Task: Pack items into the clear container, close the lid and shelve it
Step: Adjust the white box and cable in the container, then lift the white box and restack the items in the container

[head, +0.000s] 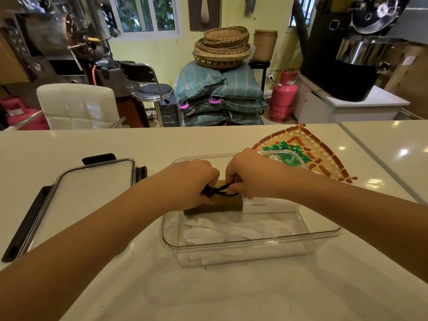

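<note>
On the glossy white tabletop (208, 293) a clear rectangular plastic container (251, 245) stands open, a little toward the right of the near edge. Both bare hands reach into its far half. The left hand (192, 179) and the right hand (250, 172) sit close together over a flat brown box (220, 205), and the fingers of each are closed, pinching a thin black cord (221, 189) that crosses the top of the box. Just beside the brown box, touching its right end, lies a white rectangular box (271, 206) with small dark lettering on its near side. White paper-wrapped packets (231, 230) cover the floor of the container in its near half.

The container's transparent lid with black latch flaps (88, 195) lies flat near the left edge of the tabletop, apart from the container. Behind the container, toward the far right corner, rests a woven bamboo tray with red-brown trim (319, 156) carrying small green sachets (284, 151); the container's far right corner overlaps the tray in this view
</note>
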